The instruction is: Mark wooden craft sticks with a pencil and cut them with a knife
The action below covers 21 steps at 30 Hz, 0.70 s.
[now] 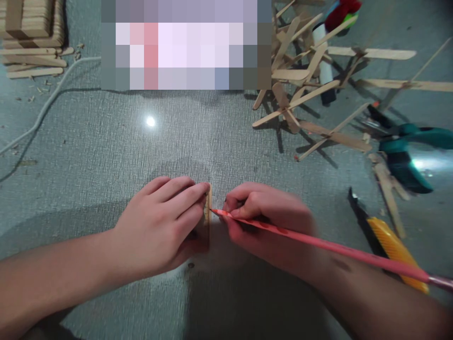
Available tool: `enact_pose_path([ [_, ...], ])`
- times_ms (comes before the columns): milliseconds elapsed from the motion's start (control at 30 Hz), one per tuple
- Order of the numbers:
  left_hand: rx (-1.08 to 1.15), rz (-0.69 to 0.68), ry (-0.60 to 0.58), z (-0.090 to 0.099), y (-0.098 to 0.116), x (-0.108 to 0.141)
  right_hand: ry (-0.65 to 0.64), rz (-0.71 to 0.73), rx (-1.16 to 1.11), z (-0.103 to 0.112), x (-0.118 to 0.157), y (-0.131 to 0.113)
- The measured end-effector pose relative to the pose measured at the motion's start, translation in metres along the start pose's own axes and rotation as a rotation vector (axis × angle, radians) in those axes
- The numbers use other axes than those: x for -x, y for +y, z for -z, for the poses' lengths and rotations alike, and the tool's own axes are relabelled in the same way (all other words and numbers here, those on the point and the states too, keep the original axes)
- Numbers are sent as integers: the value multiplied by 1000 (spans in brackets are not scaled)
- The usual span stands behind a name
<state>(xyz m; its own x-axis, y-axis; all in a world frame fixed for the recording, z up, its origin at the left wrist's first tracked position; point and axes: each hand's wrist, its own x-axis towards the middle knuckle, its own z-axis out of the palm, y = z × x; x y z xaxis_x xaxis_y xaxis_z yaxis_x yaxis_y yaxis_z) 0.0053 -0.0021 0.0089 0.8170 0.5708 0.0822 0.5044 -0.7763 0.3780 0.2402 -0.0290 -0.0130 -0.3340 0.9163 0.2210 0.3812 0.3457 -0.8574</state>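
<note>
My left hand (163,224) lies over a wooden craft stick (210,203), its fingers bent and pressed together along the stick's left side. A marked edge, perhaps a ruler (205,213), shows beside the stick; most of it is hidden under the hand. My right hand (256,208) pinches a long pink pencil (300,237) close to its point. The tip touches or nearly touches the stick's right edge, and the shaft slants down to the right over my forearm.
Bundled craft sticks (28,21) sit at the upper left near a grey cable (53,94). Crossed sticks (285,108) spread over the upper right. Teal-handled pliers (403,156) and a yellow cutter (392,243) lie at right. The top centre is blurred out.
</note>
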Motion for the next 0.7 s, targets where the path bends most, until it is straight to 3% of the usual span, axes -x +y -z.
enact_pose_path([
  [700, 6, -5, -2, 0, 0, 0, -14, 25, 4, -1, 0, 0],
])
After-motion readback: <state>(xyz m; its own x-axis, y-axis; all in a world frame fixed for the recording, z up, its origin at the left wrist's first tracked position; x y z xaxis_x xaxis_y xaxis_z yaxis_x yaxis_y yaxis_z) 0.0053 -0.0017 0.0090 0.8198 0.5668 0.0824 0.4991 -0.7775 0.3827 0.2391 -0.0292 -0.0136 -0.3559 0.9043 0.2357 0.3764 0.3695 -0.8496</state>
